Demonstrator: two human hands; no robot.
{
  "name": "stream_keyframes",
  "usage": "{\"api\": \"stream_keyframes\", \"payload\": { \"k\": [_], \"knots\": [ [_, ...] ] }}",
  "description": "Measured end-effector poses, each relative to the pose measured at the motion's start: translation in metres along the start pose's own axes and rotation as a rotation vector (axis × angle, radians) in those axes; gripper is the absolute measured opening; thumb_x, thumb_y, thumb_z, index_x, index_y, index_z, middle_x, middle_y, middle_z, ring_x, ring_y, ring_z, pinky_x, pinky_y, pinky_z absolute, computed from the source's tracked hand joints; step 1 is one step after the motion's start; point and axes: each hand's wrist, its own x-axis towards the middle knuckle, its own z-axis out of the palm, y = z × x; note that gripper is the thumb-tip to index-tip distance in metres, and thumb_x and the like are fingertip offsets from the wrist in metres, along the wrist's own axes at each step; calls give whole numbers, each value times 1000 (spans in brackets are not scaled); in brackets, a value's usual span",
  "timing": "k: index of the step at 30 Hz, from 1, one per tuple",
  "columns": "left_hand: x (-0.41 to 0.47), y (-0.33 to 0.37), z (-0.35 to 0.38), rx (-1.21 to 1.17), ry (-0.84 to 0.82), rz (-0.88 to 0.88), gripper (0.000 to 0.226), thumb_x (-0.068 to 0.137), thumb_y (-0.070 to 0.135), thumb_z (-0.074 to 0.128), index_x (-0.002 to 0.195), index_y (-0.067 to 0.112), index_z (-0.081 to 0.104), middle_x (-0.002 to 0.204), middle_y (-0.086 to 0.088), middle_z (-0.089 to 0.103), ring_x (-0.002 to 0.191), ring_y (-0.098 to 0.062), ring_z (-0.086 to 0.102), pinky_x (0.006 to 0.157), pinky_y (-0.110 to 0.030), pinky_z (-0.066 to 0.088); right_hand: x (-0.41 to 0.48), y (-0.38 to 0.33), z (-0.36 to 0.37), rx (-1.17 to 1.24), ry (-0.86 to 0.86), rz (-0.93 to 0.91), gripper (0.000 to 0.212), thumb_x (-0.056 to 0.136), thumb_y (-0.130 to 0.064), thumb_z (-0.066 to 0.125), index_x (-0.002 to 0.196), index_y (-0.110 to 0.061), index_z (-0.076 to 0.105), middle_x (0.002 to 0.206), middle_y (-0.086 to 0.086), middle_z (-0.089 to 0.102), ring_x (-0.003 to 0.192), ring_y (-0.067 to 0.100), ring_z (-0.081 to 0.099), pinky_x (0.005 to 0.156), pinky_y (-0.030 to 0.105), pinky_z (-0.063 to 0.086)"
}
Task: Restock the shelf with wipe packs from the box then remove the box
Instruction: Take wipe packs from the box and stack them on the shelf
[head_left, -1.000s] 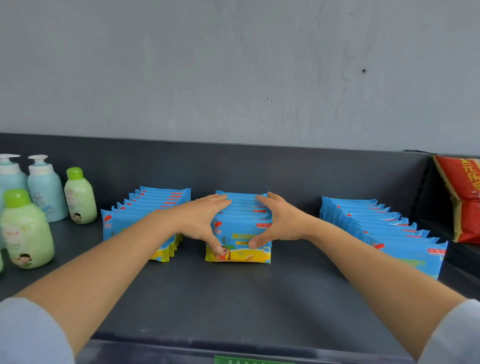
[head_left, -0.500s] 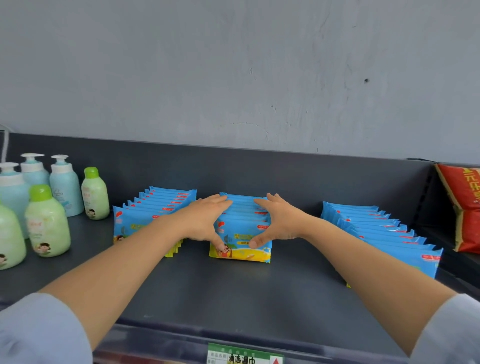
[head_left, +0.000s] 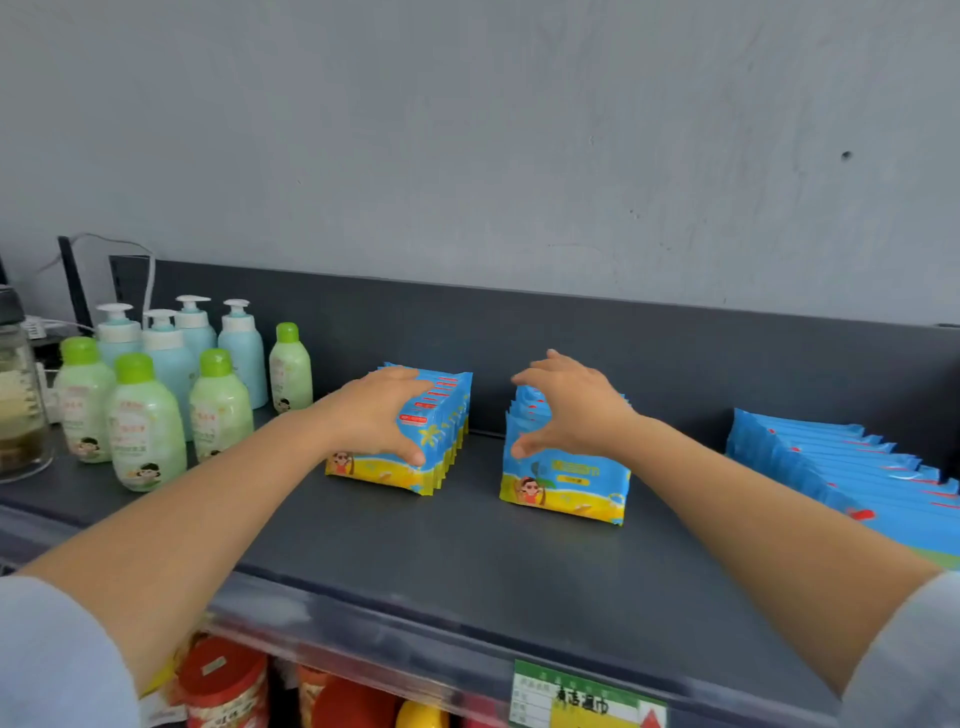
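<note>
Three rows of blue and yellow wipe packs stand on the dark grey shelf (head_left: 467, 561). My left hand (head_left: 382, 415) lies over the left row of wipe packs (head_left: 441, 441), fingers across the tops and thumb against the front pack. My right hand (head_left: 574, 410) holds the middle row of wipe packs (head_left: 566, 486) in a curved span, thumb on the front pack and fingers curled over the packs behind. The right row of wipe packs (head_left: 841, 467) leans back, untouched. No box is in view.
Several green and blue lotion bottles (head_left: 150, 415) crowd the shelf's left end, next to a clear jar (head_left: 21, 400). The shelf's raised back panel (head_left: 623, 343) meets a grey wall. A price label (head_left: 587, 696) sits on the front edge, with red containers (head_left: 223, 680) on the shelf below.
My left hand has left the middle row and moved onto the left row. My right hand stays on the middle row. The view has shifted left, showing more bottles.
</note>
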Motion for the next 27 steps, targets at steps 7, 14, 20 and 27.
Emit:
{"api": "stream_keyframes", "payload": {
  "k": [7,14,20,27],
  "knots": [
    [9,5,-4,-21,-13,141,87,78,40,75,149,22,29,159,2,16,147,-14,6,116,-32,16,2,10,2,166,-4,9,36,65,-49,82,86,-27,63,122,-5,51,122,17,40,97,34,38],
    [18,11,0,-13,-25,217,82,77,41,75,147,24,34,157,4,22,147,-14,8,116,-35,18,-5,9,7,171,35,25,42,66,-54,79,96,-27,66,115,-8,54,122,14,40,92,31,39],
    [14,10,-1,-2,-20,226,83,77,40,76,147,23,34,157,2,24,146,-16,12,115,-34,19,-13,1,1,127,80,7,60,68,-58,76,119,-30,62,127,-7,51,130,13,34,99,30,35],
    [11,3,-7,39,-15,202,85,77,42,75,148,22,33,151,2,34,143,-16,21,111,-33,25,-18,-7,-13,28,-99,3,95,63,-57,81,142,-29,37,142,-5,38,137,18,27,110,37,28]
  ]
}}
